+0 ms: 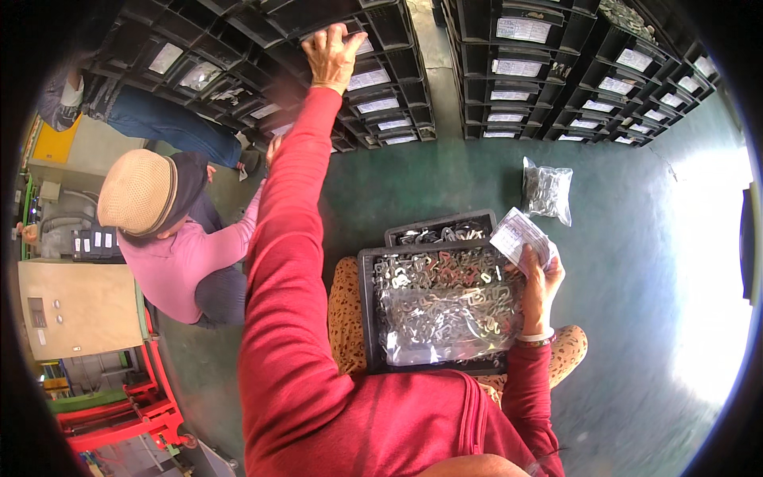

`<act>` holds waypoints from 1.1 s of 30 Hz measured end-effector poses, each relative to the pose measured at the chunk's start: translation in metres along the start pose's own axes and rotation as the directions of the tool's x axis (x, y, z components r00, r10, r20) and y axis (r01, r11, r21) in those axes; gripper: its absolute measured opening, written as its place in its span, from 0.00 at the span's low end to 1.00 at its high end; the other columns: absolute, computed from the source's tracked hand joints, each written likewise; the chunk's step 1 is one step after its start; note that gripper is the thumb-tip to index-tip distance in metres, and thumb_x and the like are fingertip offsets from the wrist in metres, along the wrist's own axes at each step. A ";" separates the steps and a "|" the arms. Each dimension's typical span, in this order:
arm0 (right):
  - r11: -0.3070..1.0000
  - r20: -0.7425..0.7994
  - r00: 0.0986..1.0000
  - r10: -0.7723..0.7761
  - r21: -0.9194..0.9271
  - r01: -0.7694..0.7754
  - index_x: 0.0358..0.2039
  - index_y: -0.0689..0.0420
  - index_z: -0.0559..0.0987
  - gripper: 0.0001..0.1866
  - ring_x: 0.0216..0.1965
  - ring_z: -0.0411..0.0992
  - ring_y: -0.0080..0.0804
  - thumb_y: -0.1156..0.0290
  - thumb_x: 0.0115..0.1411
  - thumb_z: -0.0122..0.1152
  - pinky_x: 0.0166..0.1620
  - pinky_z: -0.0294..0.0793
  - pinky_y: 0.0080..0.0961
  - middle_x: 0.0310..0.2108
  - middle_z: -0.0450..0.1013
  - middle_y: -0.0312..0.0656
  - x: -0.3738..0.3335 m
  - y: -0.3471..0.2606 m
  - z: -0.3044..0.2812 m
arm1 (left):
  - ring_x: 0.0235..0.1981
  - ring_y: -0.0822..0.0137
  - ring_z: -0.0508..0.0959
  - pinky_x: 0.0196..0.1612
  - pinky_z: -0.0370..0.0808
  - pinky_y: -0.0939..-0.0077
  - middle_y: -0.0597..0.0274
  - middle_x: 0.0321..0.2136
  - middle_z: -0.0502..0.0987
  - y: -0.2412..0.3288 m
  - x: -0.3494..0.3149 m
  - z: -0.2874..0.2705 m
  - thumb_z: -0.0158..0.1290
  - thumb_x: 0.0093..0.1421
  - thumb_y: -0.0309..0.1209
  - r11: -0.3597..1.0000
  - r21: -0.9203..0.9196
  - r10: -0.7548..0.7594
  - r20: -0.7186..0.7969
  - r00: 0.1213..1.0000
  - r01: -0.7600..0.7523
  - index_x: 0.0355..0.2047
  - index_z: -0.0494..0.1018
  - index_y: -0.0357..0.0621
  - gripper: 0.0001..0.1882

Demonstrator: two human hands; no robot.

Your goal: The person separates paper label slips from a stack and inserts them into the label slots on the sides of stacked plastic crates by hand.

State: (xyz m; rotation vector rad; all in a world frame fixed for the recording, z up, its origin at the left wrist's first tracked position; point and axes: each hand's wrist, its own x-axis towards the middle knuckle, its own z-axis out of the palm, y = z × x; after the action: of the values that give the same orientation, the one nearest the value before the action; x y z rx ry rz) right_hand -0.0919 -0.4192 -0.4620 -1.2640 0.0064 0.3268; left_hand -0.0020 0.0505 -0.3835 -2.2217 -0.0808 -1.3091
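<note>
My left arm stretches up and forward, and my left hand [330, 57] is hooked over the edge of a stacked black plastic crate [381, 60], its fingers bent and thumb apart. In my right hand [542, 280] is a small stack of printed paper slips [518, 237], pinched between thumb and fingers. Below the slips, a black crate [368, 310] sits between my knees, filled with small metal hook-like parts [457, 269]. A clear plastic bag [445, 326] lies across these parts. Just behind stands another black crate [439, 222] with similar pieces.
A sealed clear bag of metal parts [547, 191] lies on the green floor to the right. Tall stacks of labelled black crates [517, 71] line the far side. On the left a co-worker in a straw hat [139, 191] crouches beside a red metal frame [163, 397].
</note>
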 end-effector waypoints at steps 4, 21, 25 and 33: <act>1.000 -0.028 0.999 0.024 -0.009 -0.024 0.39 0.64 0.73 0.11 0.25 0.71 0.22 0.74 0.57 0.56 0.26 0.73 0.18 0.30 0.74 0.39 -0.002 -0.004 0.001 | 0.40 0.70 0.62 0.44 0.53 0.63 0.78 0.34 0.65 -0.019 0.011 -0.007 0.54 0.47 0.35 0.971 0.089 0.215 0.066 0.974 -0.221 0.31 0.76 0.77 0.12; 0.999 -0.055 0.998 0.007 -0.033 -0.008 0.39 0.64 0.72 0.10 0.23 0.72 0.24 0.76 0.57 0.56 0.25 0.72 0.18 0.29 0.74 0.40 -0.003 0.002 -0.001 | 0.44 0.76 0.59 0.46 0.51 0.69 0.80 0.38 0.65 -0.028 0.026 0.006 0.53 0.45 0.35 0.837 0.062 0.542 0.037 0.839 -0.543 0.32 0.75 0.68 0.12; 1.000 -0.058 0.998 0.012 -0.024 -0.013 0.39 0.64 0.73 0.09 0.24 0.71 0.23 0.76 0.57 0.55 0.25 0.72 0.18 0.30 0.74 0.39 0.000 0.003 -0.001 | 0.45 0.75 0.59 0.46 0.52 0.69 0.80 0.39 0.65 -0.035 0.019 0.003 0.53 0.47 0.35 0.837 0.022 0.547 0.018 0.837 -0.547 0.33 0.75 0.67 0.11; 0.999 -0.046 0.999 0.006 -0.039 -0.008 0.39 0.64 0.73 0.10 0.25 0.71 0.23 0.75 0.57 0.55 0.24 0.72 0.18 0.30 0.74 0.39 0.001 0.002 -0.003 | 0.43 0.76 0.62 0.45 0.53 0.70 0.84 0.41 0.66 -0.035 0.010 -0.007 0.52 0.48 0.34 0.819 -0.067 0.574 0.090 0.814 -0.571 0.39 0.74 0.66 0.15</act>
State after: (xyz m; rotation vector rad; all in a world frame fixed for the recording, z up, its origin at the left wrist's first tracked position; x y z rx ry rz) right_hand -0.0904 -0.4214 -0.4647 -1.3103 0.0439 0.3046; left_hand -0.0137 0.0744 -0.3572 -2.1000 0.5436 -0.8560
